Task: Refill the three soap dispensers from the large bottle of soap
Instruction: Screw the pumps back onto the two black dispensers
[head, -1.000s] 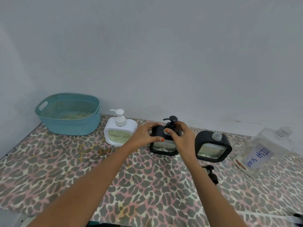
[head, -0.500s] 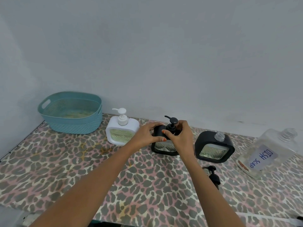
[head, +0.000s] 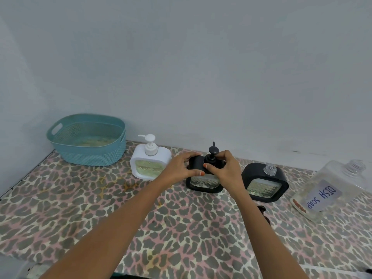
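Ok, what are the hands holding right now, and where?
Both hold the middle black soap dispenser: left hand grips its upper left corner, right hand pinches the collar of its black pump.

Leopard-print table cover [head: 80,208], against a plain grey wall [head: 181,67].

3 dispensers stand in a row. The white dispenser [head: 151,168] at left has its pump fitted. On the middle black dispenser [head: 203,185], the left hand [head: 181,168] grips the upper left corner and the right hand [head: 227,170] pinches the collar of the black pump [head: 213,151] seated in the neck. The right black dispenser [head: 263,184] shows a bare threaded neck. A loose pump [head: 263,213] lies in front of it, partly hidden by the right forearm.

The large clear bottle [head: 330,190], labelled DISH SOAP, lies tilted at far right. A teal basket [head: 90,156] sits at far left.
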`<action>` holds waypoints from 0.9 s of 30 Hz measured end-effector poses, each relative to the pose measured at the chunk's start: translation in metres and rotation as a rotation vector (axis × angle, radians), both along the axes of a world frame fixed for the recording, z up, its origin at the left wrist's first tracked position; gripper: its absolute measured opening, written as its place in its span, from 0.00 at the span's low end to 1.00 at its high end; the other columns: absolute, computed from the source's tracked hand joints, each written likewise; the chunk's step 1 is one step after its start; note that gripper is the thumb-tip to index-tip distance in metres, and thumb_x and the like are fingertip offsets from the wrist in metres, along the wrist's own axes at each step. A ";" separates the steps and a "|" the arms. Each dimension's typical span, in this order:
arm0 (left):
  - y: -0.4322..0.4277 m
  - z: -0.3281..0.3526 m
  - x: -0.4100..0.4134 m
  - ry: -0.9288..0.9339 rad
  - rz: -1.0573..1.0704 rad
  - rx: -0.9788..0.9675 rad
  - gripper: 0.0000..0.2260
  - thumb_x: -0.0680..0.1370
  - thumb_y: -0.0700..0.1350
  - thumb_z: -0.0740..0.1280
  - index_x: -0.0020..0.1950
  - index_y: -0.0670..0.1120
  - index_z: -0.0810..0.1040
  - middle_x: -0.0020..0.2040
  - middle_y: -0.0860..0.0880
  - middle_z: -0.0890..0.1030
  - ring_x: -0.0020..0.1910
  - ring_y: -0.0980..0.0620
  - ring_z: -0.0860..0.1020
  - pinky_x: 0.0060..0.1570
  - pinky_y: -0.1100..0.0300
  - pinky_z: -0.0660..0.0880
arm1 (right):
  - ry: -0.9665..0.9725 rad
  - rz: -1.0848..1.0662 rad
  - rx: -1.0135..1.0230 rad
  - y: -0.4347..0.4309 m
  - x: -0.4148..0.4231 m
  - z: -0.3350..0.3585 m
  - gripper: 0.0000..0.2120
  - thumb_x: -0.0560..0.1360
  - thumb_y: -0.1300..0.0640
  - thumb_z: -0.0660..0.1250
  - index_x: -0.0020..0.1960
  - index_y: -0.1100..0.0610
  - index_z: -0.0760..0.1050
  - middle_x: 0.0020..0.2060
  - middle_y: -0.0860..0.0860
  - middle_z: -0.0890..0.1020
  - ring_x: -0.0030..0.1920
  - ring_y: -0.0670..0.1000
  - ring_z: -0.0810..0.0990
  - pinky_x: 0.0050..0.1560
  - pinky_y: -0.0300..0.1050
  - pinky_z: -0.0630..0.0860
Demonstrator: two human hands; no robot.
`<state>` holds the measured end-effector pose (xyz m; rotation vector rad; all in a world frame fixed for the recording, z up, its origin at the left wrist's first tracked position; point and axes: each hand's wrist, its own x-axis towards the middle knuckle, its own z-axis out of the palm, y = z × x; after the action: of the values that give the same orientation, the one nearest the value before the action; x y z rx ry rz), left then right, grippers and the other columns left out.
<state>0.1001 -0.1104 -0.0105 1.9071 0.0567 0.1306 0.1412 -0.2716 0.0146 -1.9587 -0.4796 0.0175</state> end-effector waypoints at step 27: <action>0.001 -0.003 0.000 0.022 0.013 0.010 0.26 0.67 0.45 0.76 0.63 0.51 0.72 0.57 0.58 0.73 0.61 0.59 0.70 0.54 0.66 0.67 | -0.018 0.029 -0.077 0.003 0.000 -0.001 0.23 0.69 0.53 0.73 0.61 0.55 0.69 0.54 0.48 0.73 0.50 0.49 0.73 0.51 0.44 0.71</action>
<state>0.1005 -0.1095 -0.0131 1.9183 0.0835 0.1195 0.1414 -0.2686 0.0131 -2.0291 -0.5259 0.0379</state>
